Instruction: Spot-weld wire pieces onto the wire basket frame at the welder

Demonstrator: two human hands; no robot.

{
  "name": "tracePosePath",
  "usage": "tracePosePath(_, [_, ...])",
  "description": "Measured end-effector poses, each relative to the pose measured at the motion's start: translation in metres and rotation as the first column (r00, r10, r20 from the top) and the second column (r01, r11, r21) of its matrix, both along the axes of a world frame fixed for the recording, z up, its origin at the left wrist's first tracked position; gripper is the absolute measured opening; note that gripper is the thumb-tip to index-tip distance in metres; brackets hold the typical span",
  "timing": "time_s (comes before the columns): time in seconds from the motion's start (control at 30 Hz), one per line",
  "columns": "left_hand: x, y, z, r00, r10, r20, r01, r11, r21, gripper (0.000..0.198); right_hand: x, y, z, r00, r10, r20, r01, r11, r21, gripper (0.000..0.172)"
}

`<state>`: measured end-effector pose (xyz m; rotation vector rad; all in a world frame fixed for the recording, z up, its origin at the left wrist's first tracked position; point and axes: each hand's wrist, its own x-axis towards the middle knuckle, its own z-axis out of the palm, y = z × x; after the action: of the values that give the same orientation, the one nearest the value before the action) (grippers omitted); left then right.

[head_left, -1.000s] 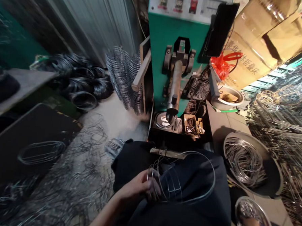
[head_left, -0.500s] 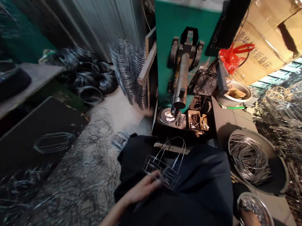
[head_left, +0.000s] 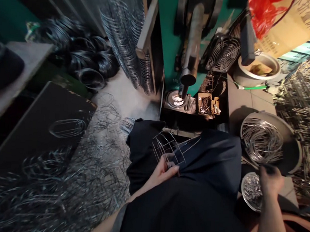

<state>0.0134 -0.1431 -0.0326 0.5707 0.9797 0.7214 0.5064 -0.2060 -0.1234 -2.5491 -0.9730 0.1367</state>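
Note:
My left hand (head_left: 165,171) is closed on a small wire basket (head_left: 169,146), pinching its near end above my lap. The basket is tilted, with its curved wire ribs to the left and a long wire loop reaching right. My right hand (head_left: 272,182) is over the right edge of a metal bowl (head_left: 252,191) of small shiny metal pieces. A dark patch (head_left: 269,169) covers its fingertips, and blur hides whether it is a finger cover or something held. Just beyond that hand lies a large round pan (head_left: 296,151) with a coil of bent wires (head_left: 263,140).
Ahead stands a green machine (head_left: 169,44) with a thick metal arm (head_left: 192,45) pointing toward me. Wire scraps (head_left: 97,175) cover the floor at left, near a dark board (head_left: 40,124). Stacked wire rings (head_left: 122,41) lean beside the machine; wire racks (head_left: 298,102) pile up at right.
My right hand has risen from inside the metal bowl to above its edge. My left hand has turned the wire basket so its loop points right. The view has tipped downward.

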Motion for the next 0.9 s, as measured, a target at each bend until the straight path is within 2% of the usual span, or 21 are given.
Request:
tracePosePath(0.07, [0.007, 0.002, 0.003, 0.999, 0.054, 0.003, -0.054, 0.998, 0.009, 0.062, -0.035, 0.045, 0.035, 0.978, 0.124, -0.168, -0.077, 0.962, 0.263, 0.04])
tracePosePath(0.1, [0.01, 0.004, 0.004, 0.996, 0.086, 0.006, -0.086, 0.996, 0.014, 0.062, -0.057, 0.066, 0.054, 0.94, 0.246, -0.238, -0.156, 0.927, 0.34, 0.039])
tracePosePath(0.17, [0.013, 0.011, 0.007, 0.989, 0.145, 0.011, -0.146, 0.989, 0.017, 0.062, -0.104, 0.101, 0.088, 0.809, 0.516, -0.282, -0.397, 0.833, 0.386, 0.033])
tracePosePath(0.23, [0.014, 0.021, 0.011, 0.978, 0.206, 0.02, -0.207, 0.978, 0.035, 0.064, -0.149, 0.124, 0.117, 0.638, 0.715, -0.286, -0.582, 0.691, 0.428, 0.027])
tracePosePath(0.3, [0.013, 0.032, 0.015, 0.965, 0.26, 0.025, -0.261, 0.962, 0.076, 0.064, -0.182, 0.138, 0.137, 0.47, 0.843, -0.262, -0.691, 0.536, 0.485, 0.022])
tracePosePath(0.33, [0.013, 0.038, 0.018, 0.961, 0.277, 0.024, -0.278, 0.955, 0.102, 0.062, -0.194, 0.142, 0.144, 0.405, 0.883, -0.236, -0.726, 0.467, 0.504, 0.022])
tracePosePath(0.4, [0.011, 0.049, 0.024, 0.959, 0.282, 0.02, -0.281, 0.947, 0.158, 0.056, -0.208, 0.148, 0.153, 0.337, 0.929, -0.153, -0.773, 0.365, 0.519, 0.022])
tracePosePath(0.47, [0.009, 0.06, 0.028, 0.964, 0.266, 0.021, -0.265, 0.941, 0.21, 0.05, -0.213, 0.153, 0.157, 0.335, 0.941, -0.05, -0.807, 0.314, 0.5, 0.023])
tracePosePath(0.53, [0.007, 0.071, 0.028, 0.966, 0.26, 0.013, -0.255, 0.938, 0.236, 0.047, -0.214, 0.159, 0.156, 0.343, 0.939, 0.031, -0.833, 0.289, 0.471, 0.023])
tracePosePath(0.6, [0.007, 0.081, 0.023, 0.964, 0.264, -0.011, -0.254, 0.936, 0.243, 0.045, -0.217, 0.166, 0.149, 0.326, 0.943, 0.073, -0.863, 0.265, 0.43, 0.022])
tracePosePath(0.7, [0.008, 0.096, 0.009, 0.963, 0.268, -0.039, -0.249, 0.932, 0.262, 0.042, -0.225, 0.179, 0.129, 0.279, 0.953, 0.116, -0.912, 0.225, 0.344, 0.023])
tracePosePath(0.8, [0.008, 0.11, -0.007, 0.958, 0.286, -0.023, -0.268, 0.923, 0.276, 0.039, -0.238, 0.192, 0.109, 0.276, 0.937, 0.215, -0.947, 0.227, 0.227, 0.029])
tracePosePath(0.9, [0.004, 0.122, -0.019, 0.951, 0.308, -0.001, -0.295, 0.913, 0.281, 0.037, -0.249, 0.201, 0.099, 0.294, 0.903, 0.315, -0.955, 0.263, 0.136, 0.034])
